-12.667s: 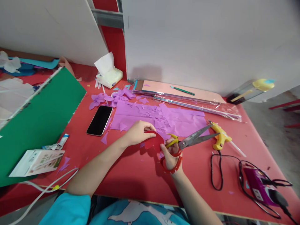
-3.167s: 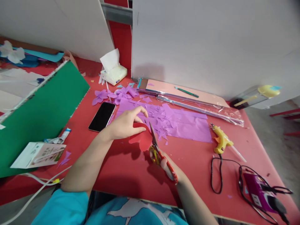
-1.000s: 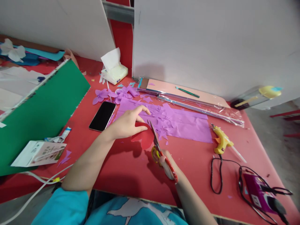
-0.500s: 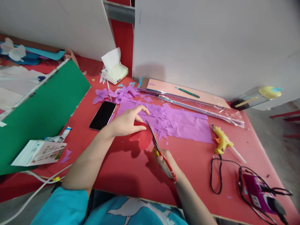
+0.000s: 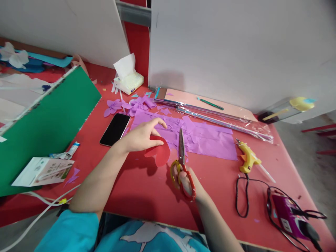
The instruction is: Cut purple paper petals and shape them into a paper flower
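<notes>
My left hand (image 5: 143,136) pinches a red paper cutout (image 5: 161,154) with rounded lobes between thumb and fingers, above the red table. In my right hand (image 5: 187,178) is a pair of scissors (image 5: 181,150) with one red and one yellow handle; the blades point away from me and look closed. A gap separates the scissors from the red paper. Beyond both hands lies a purple sheet (image 5: 215,141) strewn with purple paper scraps (image 5: 183,133).
A phone (image 5: 115,129) lies left of my left hand, with purple paper flowers (image 5: 139,103) and a tissue pack (image 5: 130,82) behind. Rightward are a yellow glue gun (image 5: 248,157) with a black cord and a purple box (image 5: 288,217). A green board (image 5: 52,129) leans at left.
The scissors have moved away from the red paper to the right and turned to point more straight ahead. My left hand stays nearly still with the paper.
</notes>
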`<action>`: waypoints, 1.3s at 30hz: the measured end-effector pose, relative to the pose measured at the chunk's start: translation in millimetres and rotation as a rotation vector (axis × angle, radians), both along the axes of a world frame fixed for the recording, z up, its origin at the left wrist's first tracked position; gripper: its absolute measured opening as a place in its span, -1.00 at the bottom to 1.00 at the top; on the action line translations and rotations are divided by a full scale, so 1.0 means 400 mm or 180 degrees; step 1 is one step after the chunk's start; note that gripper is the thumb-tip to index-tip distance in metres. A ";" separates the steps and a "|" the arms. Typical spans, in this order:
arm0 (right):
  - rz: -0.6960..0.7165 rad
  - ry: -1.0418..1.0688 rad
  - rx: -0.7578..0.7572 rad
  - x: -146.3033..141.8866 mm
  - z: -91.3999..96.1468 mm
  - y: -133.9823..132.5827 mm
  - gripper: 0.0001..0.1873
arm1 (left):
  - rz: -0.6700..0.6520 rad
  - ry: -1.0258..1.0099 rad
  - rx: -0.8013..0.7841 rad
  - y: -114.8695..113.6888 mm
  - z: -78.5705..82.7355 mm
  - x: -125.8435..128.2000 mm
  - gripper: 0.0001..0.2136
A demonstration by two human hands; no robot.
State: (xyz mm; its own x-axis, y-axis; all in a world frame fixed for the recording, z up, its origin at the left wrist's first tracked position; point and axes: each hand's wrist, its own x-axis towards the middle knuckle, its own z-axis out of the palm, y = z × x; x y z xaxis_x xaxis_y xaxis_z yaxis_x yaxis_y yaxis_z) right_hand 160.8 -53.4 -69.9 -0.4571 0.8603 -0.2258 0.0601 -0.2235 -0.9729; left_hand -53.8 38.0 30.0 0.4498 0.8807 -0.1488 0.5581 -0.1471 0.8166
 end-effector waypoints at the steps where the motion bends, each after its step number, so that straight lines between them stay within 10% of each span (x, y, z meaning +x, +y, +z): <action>1: 0.0039 0.0289 -0.0138 -0.003 0.002 -0.002 -0.42 | -0.0007 -0.0005 -0.0012 -0.001 0.001 0.001 -0.65; 9: -0.0152 0.1109 -0.0520 -0.018 0.022 -0.003 -0.25 | -0.0250 -0.0055 -0.0054 -0.014 0.001 0.029 -0.66; 19: -0.1188 0.0501 0.0007 -0.016 0.018 0.016 -0.73 | -0.0880 -0.0130 -0.0140 -0.040 -0.067 0.115 -0.65; 39: -0.1294 0.0033 0.0217 -0.012 -0.005 0.013 -0.76 | -0.0259 -0.0156 -0.0027 -0.016 -0.070 0.103 -0.92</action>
